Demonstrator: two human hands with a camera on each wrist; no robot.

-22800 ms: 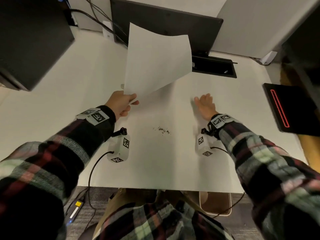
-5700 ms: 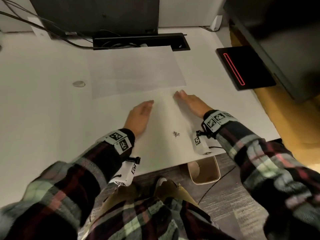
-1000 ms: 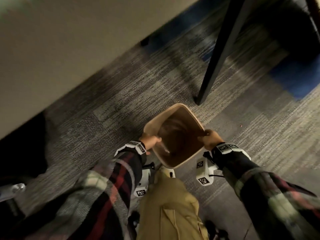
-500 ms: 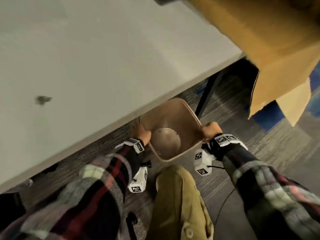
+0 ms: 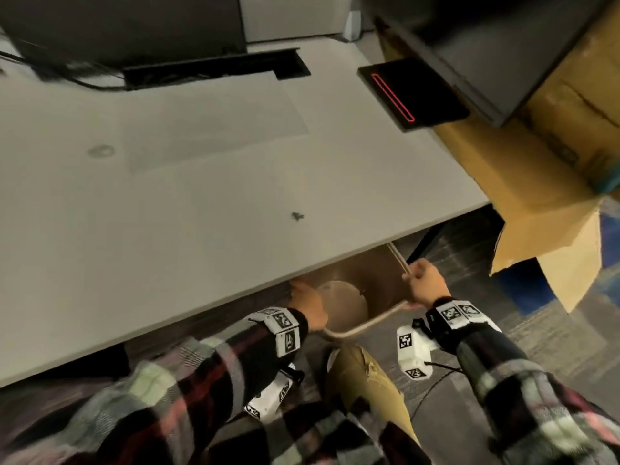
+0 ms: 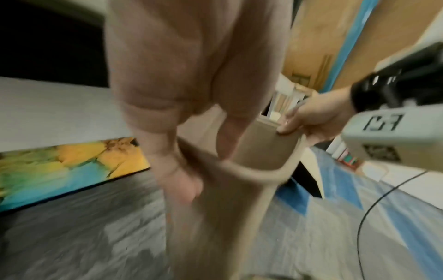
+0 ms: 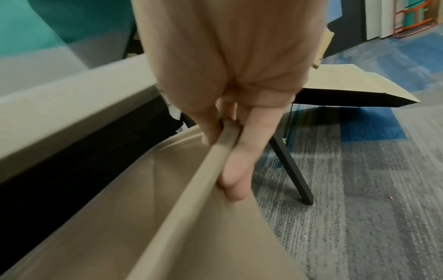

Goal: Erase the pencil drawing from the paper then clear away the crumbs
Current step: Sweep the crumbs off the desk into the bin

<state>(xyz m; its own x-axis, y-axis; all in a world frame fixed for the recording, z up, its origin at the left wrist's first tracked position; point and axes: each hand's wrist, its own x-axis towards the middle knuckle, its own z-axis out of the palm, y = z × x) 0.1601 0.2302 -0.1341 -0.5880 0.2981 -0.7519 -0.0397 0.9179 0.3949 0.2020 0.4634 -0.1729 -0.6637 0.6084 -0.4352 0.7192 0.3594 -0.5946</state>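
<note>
A small dark heap of eraser crumbs (image 5: 297, 216) lies on the white desk (image 5: 167, 229), near its front edge. The sheet of paper (image 5: 214, 129) lies flat farther back. Below the desk edge I hold a tan waste bin (image 5: 355, 307) by its rim, part of it hidden under the desktop. My left hand (image 5: 307, 305) grips the left rim (image 6: 203, 161), thumb outside. My right hand (image 5: 424, 283) pinches the right rim (image 7: 215, 151) between thumb and fingers.
A black device with a red light strip (image 5: 407, 94) sits at the desk's right back. A monitor (image 5: 127, 25) and a cable slot (image 5: 214, 70) stand behind the paper. A cardboard box (image 5: 553, 182) and a black desk leg (image 7: 291, 170) are to the right, above grey-blue carpet.
Both hands have lifted the bin from the carpet up toward the desk's front edge. My view has swung up from the floor to the desktop and crumbs.
</note>
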